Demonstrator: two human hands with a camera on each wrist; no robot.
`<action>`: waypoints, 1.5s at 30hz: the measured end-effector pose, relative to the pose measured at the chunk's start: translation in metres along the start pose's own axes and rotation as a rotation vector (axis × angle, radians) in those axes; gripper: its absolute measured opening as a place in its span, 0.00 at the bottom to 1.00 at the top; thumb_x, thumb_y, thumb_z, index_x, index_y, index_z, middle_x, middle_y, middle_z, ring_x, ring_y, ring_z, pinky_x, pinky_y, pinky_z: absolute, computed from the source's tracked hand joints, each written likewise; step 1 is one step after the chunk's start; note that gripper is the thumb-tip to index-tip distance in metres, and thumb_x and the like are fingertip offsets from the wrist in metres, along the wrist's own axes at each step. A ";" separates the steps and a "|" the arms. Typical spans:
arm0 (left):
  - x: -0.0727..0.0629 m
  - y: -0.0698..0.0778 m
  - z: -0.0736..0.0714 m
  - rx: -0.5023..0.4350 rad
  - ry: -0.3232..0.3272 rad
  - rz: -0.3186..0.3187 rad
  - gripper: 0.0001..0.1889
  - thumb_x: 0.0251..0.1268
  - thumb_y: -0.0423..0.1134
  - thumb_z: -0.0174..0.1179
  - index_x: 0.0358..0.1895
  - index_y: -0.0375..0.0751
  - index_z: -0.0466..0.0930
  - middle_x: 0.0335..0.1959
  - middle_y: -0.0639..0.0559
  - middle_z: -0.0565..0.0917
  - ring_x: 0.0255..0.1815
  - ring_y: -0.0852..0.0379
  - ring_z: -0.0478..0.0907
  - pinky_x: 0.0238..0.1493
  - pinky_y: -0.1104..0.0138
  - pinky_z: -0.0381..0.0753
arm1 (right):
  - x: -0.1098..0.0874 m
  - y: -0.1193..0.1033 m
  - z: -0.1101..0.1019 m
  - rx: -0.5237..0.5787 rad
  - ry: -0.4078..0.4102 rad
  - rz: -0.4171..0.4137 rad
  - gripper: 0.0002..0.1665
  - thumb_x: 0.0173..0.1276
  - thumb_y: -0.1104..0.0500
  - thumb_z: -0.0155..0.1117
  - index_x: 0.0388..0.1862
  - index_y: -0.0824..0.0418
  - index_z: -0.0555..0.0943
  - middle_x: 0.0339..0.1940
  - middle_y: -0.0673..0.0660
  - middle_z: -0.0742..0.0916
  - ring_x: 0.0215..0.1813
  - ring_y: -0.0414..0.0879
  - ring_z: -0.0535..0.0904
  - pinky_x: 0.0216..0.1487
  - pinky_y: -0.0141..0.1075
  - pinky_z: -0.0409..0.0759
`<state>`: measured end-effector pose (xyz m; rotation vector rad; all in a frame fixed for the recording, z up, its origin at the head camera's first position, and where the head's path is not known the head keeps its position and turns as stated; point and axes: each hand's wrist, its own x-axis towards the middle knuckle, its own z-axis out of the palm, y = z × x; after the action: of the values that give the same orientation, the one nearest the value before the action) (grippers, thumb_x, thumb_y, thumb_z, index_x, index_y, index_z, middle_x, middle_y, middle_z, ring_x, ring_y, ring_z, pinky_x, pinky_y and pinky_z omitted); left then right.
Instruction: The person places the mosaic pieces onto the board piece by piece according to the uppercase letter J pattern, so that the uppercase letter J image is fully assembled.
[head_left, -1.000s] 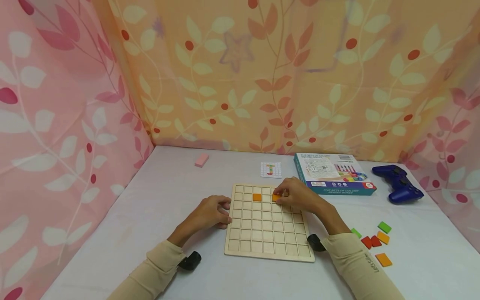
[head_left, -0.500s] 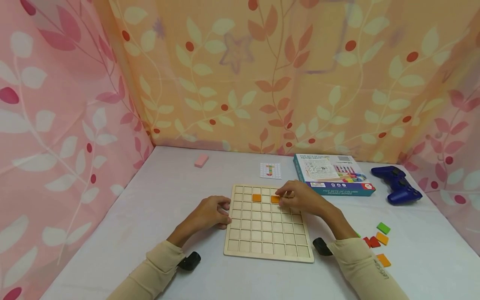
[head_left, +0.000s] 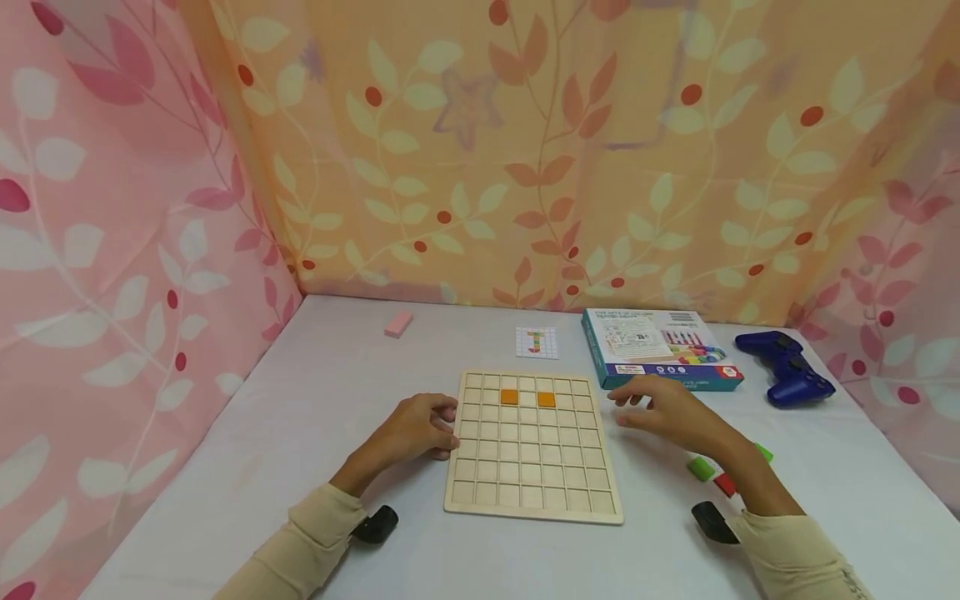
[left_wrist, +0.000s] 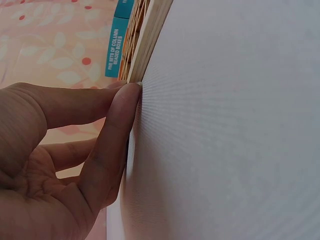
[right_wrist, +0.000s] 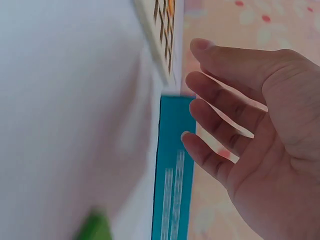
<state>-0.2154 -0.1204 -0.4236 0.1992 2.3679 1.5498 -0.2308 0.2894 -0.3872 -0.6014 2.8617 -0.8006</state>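
Note:
A wooden grid board (head_left: 528, 450) lies on the white table with two orange square tiles (head_left: 509, 397) in its second row, one cell apart. At the board's left edge, my left hand (head_left: 412, 427) holds the rim; thumb and forefinger (left_wrist: 125, 102) meet there in the left wrist view. My right hand (head_left: 675, 410) hovers off the board's right side with loosely bent, spread fingers and nothing in them. In the right wrist view, the fingers (right_wrist: 215, 95) appear near the teal side of the box (right_wrist: 174, 165). Behind the board lies a card (head_left: 537, 342) printed with a coloured J-like pattern.
Behind my right hand stands the boxed bead set (head_left: 663, 350), with a blue game controller (head_left: 783, 368) farther right. Green tiles (head_left: 701, 468) and a red tile (head_left: 726, 484) lie by my right forearm, which partly hides the pile. A pink block (head_left: 398, 324) sits back left.
My right hand has let go of the second orange tile, which now sits flat in its cell, and has moved right, off the board. My left hand stays at the rim.

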 end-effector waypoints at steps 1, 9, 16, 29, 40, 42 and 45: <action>0.000 0.000 0.000 -0.002 0.000 0.000 0.33 0.59 0.22 0.73 0.70 0.26 0.75 0.53 0.42 0.82 0.39 0.55 0.85 0.36 0.63 0.94 | -0.005 0.004 -0.003 -0.014 0.006 0.008 0.20 0.71 0.51 0.75 0.58 0.57 0.89 0.50 0.51 0.90 0.51 0.48 0.80 0.48 0.38 0.84; 0.001 -0.002 -0.001 -0.003 0.004 0.001 0.33 0.58 0.22 0.74 0.70 0.26 0.75 0.54 0.42 0.81 0.40 0.55 0.84 0.37 0.63 0.94 | -0.047 0.036 -0.030 -0.057 0.013 0.140 0.27 0.72 0.48 0.75 0.64 0.59 0.85 0.52 0.54 0.89 0.49 0.49 0.80 0.41 0.31 0.84; -0.001 0.001 -0.001 -0.002 -0.002 -0.002 0.33 0.58 0.22 0.73 0.69 0.26 0.75 0.54 0.41 0.81 0.40 0.54 0.84 0.36 0.64 0.94 | -0.077 0.070 -0.045 -0.066 0.003 0.260 0.30 0.71 0.46 0.74 0.66 0.61 0.84 0.51 0.57 0.89 0.48 0.50 0.80 0.38 0.34 0.85; -0.002 0.002 -0.002 -0.011 -0.004 0.004 0.34 0.58 0.21 0.73 0.70 0.25 0.74 0.54 0.40 0.82 0.39 0.55 0.84 0.36 0.62 0.94 | -0.102 0.108 -0.052 -0.103 0.033 0.326 0.32 0.67 0.48 0.78 0.63 0.66 0.84 0.48 0.59 0.89 0.49 0.52 0.82 0.46 0.49 0.91; -0.002 0.001 -0.003 -0.003 -0.018 0.025 0.33 0.59 0.22 0.73 0.70 0.24 0.74 0.54 0.39 0.81 0.38 0.56 0.84 0.37 0.62 0.94 | -0.109 0.116 -0.052 -0.125 0.011 0.377 0.37 0.65 0.46 0.79 0.64 0.67 0.83 0.54 0.66 0.89 0.51 0.57 0.83 0.52 0.67 0.88; -0.002 0.002 -0.002 -0.002 -0.014 0.022 0.34 0.59 0.22 0.73 0.70 0.24 0.74 0.54 0.39 0.81 0.38 0.56 0.84 0.36 0.62 0.94 | -0.110 0.117 -0.053 -0.134 0.014 0.376 0.36 0.65 0.46 0.79 0.64 0.67 0.83 0.53 0.65 0.89 0.51 0.57 0.83 0.52 0.68 0.86; -0.003 0.002 -0.001 0.000 -0.007 0.016 0.34 0.58 0.21 0.73 0.70 0.24 0.74 0.54 0.40 0.81 0.38 0.56 0.84 0.36 0.63 0.94 | -0.112 0.119 -0.054 -0.146 0.009 0.387 0.37 0.65 0.45 0.79 0.64 0.68 0.83 0.50 0.63 0.89 0.50 0.56 0.82 0.51 0.69 0.85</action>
<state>-0.2133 -0.1211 -0.4209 0.2240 2.3665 1.5540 -0.1803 0.4530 -0.4022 -0.0467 2.9211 -0.5366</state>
